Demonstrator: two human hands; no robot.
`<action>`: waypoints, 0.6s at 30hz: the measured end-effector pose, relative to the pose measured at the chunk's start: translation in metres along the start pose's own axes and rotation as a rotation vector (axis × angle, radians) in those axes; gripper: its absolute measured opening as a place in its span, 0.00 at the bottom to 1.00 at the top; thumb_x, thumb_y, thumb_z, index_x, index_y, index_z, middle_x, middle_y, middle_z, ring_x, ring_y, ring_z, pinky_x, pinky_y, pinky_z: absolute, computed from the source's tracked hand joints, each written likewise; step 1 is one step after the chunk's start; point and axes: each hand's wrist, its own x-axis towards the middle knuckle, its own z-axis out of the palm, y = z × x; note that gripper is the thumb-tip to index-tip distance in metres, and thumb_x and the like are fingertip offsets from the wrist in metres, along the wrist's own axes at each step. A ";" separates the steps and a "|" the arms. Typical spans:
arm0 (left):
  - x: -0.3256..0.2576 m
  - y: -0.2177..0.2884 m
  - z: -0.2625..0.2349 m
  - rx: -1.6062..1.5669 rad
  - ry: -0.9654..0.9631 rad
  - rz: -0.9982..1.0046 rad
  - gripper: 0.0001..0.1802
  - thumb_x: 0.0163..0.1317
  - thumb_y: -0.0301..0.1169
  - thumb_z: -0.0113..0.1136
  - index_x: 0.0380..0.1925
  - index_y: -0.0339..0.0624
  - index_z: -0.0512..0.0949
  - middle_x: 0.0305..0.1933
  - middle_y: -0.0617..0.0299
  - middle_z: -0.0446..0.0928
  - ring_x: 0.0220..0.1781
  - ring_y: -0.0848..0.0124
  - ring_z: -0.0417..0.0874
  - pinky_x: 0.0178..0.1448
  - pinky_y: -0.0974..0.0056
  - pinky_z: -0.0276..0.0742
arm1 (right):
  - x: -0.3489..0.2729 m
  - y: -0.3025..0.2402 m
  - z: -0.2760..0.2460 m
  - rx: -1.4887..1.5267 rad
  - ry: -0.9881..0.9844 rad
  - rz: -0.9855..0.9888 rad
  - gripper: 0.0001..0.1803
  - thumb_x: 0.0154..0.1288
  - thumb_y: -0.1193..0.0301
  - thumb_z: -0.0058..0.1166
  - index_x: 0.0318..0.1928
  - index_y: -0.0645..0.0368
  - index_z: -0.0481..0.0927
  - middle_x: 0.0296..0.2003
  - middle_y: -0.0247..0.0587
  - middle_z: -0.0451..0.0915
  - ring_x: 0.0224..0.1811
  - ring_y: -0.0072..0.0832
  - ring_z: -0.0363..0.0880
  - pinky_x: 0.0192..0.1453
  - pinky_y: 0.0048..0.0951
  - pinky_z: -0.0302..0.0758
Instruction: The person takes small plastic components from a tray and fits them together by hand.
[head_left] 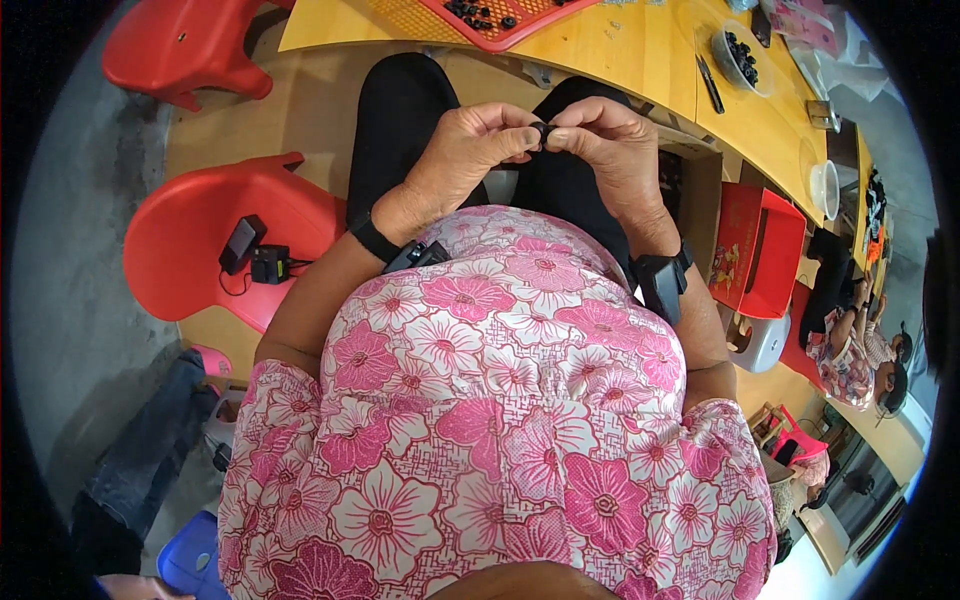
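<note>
Where the two hands meet above the lap, a small black part (541, 130) is pinched between them. The left hand (470, 150) closes thumb and forefinger on it from the left; the right hand (610, 140) grips it from the right, fingertips touching those of the left. The part is largely hidden by the fingers, so its shape cannot be told. Each wrist carries a black band: the left wristband (375, 240) with a small black device beside it, the right wristband (660, 280) broader.

Beyond the hands runs a curved yellow counter (640, 50). On it, at the far edge, sits a red tray (500, 30) with small black pieces in it. To the right, a clear bowl (740, 60) holds more black pieces, and a dark slim tool (709, 85) lies just beside it. A white cup (825, 188) stands further right along the counter.

To the person's left stands a red plastic chair (200, 250) bearing a black device (243, 243) with a cable. A red box (760, 250) stands under the counter at right.
</note>
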 end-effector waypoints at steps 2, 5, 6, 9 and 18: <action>0.000 -0.001 -0.001 -0.010 0.011 -0.004 0.13 0.62 0.34 0.60 0.41 0.37 0.79 0.34 0.65 0.80 0.35 0.80 0.78 0.42 0.75 0.76 | 0.000 0.005 -0.001 0.058 -0.033 0.018 0.06 0.54 0.83 0.60 0.34 0.63 0.81 0.30 0.36 0.82 0.32 0.19 0.80 0.40 0.21 0.79; 0.000 -0.002 0.002 -0.059 0.033 0.002 0.12 0.62 0.33 0.60 0.42 0.37 0.79 0.34 0.65 0.80 0.35 0.80 0.78 0.42 0.75 0.75 | 0.000 0.009 0.001 0.164 -0.025 0.060 0.06 0.56 0.82 0.59 0.35 0.64 0.81 0.29 0.37 0.82 0.32 0.21 0.80 0.40 0.22 0.79; 0.001 -0.002 0.001 -0.058 0.035 0.003 0.12 0.62 0.33 0.60 0.42 0.37 0.79 0.34 0.65 0.80 0.35 0.80 0.78 0.42 0.75 0.75 | 0.000 0.009 0.002 0.164 -0.028 0.060 0.06 0.56 0.82 0.59 0.35 0.64 0.81 0.29 0.37 0.82 0.32 0.21 0.80 0.40 0.22 0.79; 0.001 -0.003 0.000 -0.062 0.044 -0.003 0.12 0.62 0.32 0.59 0.42 0.36 0.78 0.34 0.64 0.80 0.35 0.80 0.78 0.42 0.75 0.75 | -0.002 0.009 0.006 0.260 0.008 0.121 0.06 0.58 0.80 0.58 0.37 0.64 0.81 0.30 0.38 0.82 0.32 0.23 0.81 0.41 0.24 0.80; 0.000 -0.002 -0.001 -0.080 0.067 -0.004 0.12 0.63 0.31 0.58 0.43 0.36 0.78 0.35 0.63 0.81 0.36 0.79 0.79 0.43 0.75 0.76 | 0.000 0.008 0.007 0.290 0.021 0.183 0.07 0.60 0.80 0.56 0.39 0.64 0.80 0.32 0.39 0.82 0.33 0.24 0.82 0.42 0.25 0.81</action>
